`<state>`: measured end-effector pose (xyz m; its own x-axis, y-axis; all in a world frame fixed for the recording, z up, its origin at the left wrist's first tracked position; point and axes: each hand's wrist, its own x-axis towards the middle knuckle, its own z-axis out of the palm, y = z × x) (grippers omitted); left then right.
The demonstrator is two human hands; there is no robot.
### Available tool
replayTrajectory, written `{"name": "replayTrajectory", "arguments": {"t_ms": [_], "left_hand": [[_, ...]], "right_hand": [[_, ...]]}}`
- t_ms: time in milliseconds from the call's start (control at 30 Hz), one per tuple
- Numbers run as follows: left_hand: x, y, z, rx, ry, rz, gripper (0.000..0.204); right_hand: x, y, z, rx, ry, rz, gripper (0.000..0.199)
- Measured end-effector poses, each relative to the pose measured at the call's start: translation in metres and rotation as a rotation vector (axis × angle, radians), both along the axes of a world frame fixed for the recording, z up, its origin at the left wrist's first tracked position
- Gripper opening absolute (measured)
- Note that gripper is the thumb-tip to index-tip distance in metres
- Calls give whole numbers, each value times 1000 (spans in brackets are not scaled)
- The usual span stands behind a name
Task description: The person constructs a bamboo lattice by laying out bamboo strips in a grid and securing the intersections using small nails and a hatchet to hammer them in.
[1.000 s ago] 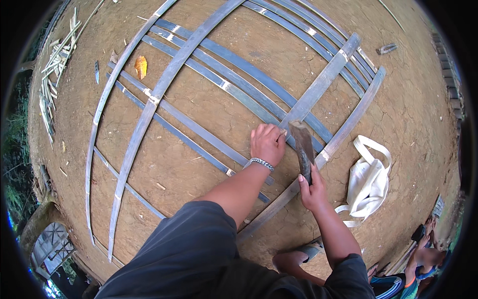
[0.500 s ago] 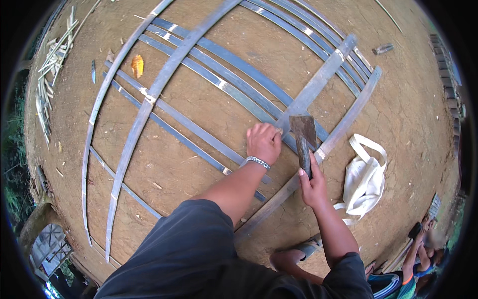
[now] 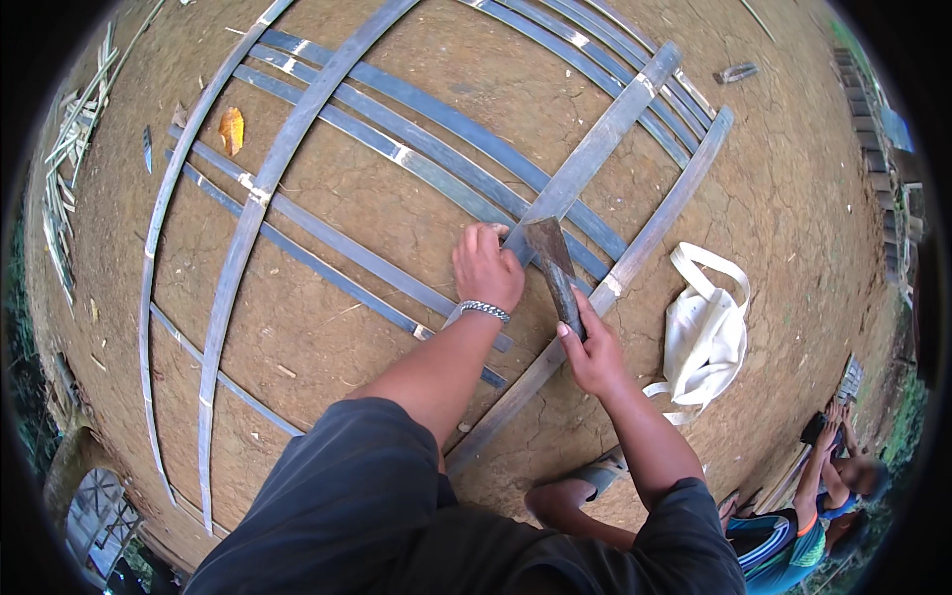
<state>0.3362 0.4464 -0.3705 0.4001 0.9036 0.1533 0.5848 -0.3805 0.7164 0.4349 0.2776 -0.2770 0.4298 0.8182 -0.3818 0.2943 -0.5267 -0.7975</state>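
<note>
My left hand (image 3: 487, 266) is closed at the lower end of a broad grey-blue bamboo slat (image 3: 598, 149); its fingertips are partly hidden. A braided bracelet circles that wrist. In my right hand (image 3: 592, 349) is a short broad-bladed chopper (image 3: 551, 260), its dark handle wrapped by my fingers. The chopper's blade lies over the slat just right of my left hand; whether they touch I cannot tell. Narrower slats (image 3: 436, 183) run beneath the broad one, forming an open lattice on the ground.
A white cloth bag (image 3: 702, 342) lies to the right. Split sticks (image 3: 74, 159) are heaped at the far left, and a yellow leaf (image 3: 231, 131) rests near the long slats. At the lower right sit other people (image 3: 793, 540). My sandalled foot (image 3: 570, 501) stands beside the near slat.
The whole view has shifted, so the lattice appears farther left. The chopper's blade has tilted and come closer to my left hand, now over the broad slat. Both hands keep their grip.
</note>
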Motion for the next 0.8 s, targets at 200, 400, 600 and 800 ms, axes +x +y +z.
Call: {"name": "replayTrajectory", "arguments": {"t_ms": [200,400,600,800], "left_hand": [[-1,-1,0,-9,53,-8,32],[0,-1,0,-8,56,-10,32],[-2,0,1,-17,63,-16,33],[3,2,6,-68,96,-19,33]], "right_hand": [[-3,0,7,126,3,-49,60],[1,-2,12,21,-72,12,60],[0,-1,20,124,-20,-65,59],[0,-3,-1,109,-158,47,61]]}}
